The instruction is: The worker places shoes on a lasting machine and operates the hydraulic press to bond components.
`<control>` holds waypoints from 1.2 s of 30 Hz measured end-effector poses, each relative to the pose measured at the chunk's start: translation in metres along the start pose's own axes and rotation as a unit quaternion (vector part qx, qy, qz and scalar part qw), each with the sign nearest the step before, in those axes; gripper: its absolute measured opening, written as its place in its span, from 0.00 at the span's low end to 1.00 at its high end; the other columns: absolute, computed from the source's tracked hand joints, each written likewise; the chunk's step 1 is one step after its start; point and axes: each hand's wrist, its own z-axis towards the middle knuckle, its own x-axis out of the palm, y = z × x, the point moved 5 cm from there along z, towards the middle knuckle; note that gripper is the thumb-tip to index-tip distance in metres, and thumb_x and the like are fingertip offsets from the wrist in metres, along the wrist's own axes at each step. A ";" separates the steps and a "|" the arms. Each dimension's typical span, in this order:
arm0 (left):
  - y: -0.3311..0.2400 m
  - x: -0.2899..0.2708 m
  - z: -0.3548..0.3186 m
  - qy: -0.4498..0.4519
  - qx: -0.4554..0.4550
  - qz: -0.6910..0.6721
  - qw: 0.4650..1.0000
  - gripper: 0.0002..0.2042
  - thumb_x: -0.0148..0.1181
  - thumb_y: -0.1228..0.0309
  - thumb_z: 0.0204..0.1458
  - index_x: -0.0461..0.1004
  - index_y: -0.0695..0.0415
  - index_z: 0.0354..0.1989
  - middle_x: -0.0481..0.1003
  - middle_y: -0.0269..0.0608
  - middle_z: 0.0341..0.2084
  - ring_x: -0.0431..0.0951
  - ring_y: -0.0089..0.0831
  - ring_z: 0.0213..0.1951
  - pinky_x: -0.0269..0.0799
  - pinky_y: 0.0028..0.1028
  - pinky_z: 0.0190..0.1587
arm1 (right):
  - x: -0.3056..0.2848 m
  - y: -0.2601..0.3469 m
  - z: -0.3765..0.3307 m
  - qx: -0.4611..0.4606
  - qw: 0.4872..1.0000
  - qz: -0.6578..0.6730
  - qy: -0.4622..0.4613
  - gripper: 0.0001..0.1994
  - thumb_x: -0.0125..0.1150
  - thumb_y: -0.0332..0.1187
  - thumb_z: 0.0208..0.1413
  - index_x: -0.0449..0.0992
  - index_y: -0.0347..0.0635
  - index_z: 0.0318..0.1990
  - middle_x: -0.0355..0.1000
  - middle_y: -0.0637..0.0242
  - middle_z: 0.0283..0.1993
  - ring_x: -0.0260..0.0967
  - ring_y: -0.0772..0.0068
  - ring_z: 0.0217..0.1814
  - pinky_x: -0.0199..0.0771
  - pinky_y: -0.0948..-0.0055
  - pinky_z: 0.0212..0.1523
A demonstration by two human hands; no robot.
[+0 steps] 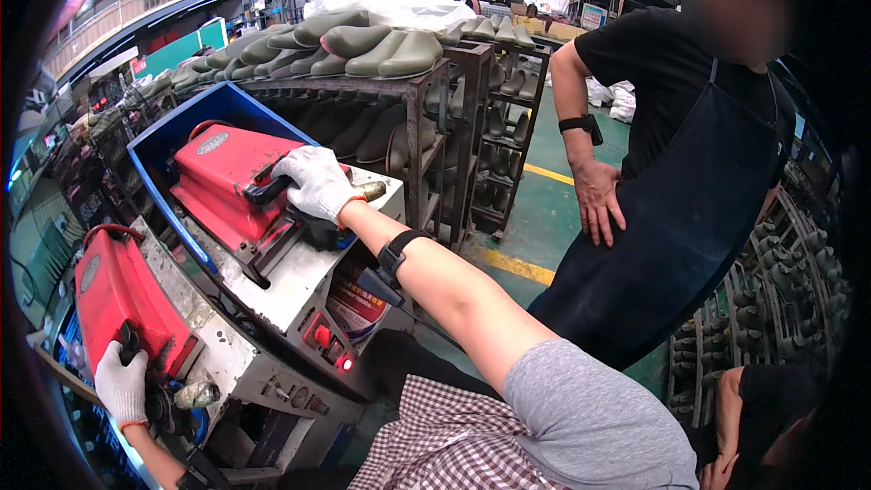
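Two red machine covers stand side by side, one (231,168) at the right inside a blue-edged frame and one (127,295) at the left. My right hand (316,180), in a white knitted glove, is closed round the black handle (265,191) at the front of the right cover. Lower down, my left hand (121,386), gloved the same way, grips the black handle (130,338) of the left cover. Beneath each hand is a dark part, partly hidden, with a worn, wrapped-looking knob (196,395) beside it. What lies under the covers is hidden.
Olive-green clogs (408,53) are heaped on a metal rack (422,86) behind the machines. A person in a dark apron (671,218) stands at the right, hand on hip. Another person's arm (729,426) shows at lower right. A red button (323,336) sits on the machine's front.
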 end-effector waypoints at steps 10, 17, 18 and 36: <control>-0.008 -0.003 -0.001 -0.010 0.016 0.014 1.000 0.17 0.69 0.58 0.50 0.78 0.61 0.35 0.80 0.61 0.30 0.83 0.60 0.38 0.75 0.48 0.41 | 0.000 -0.001 0.000 -0.030 0.999 0.000 -0.032 0.16 0.66 0.30 0.45 0.84 0.52 0.44 0.80 0.61 0.47 0.76 0.50 0.58 0.72 0.52 0.62; -0.011 -0.012 -0.004 0.032 0.032 0.038 0.998 0.23 0.66 0.47 0.55 0.83 0.56 0.42 0.82 0.59 0.34 0.84 0.58 0.42 0.77 0.48 0.44 | -0.006 0.014 0.005 0.011 0.999 -0.034 -0.011 0.16 0.65 0.33 0.47 0.87 0.52 0.45 0.82 0.58 0.47 0.77 0.49 0.56 0.75 0.50 0.60; -0.012 -0.013 -0.004 0.042 0.043 0.032 0.998 0.23 0.65 0.45 0.57 0.83 0.56 0.42 0.82 0.59 0.34 0.84 0.58 0.42 0.77 0.48 0.44 | -0.008 0.028 0.003 0.023 0.996 -0.076 -0.031 0.14 0.66 0.33 0.48 0.86 0.52 0.45 0.81 0.59 0.48 0.76 0.50 0.57 0.74 0.51 0.60; 0.002 -0.017 0.005 0.175 0.090 0.023 0.980 0.27 0.50 0.42 0.68 0.84 0.55 0.47 0.84 0.53 0.42 0.83 0.54 0.49 0.76 0.44 0.55 | 0.061 0.382 -0.113 0.073 0.665 0.569 0.478 0.34 0.52 0.46 0.75 0.56 0.37 0.80 0.64 0.42 0.77 0.65 0.51 0.79 0.63 0.59 0.77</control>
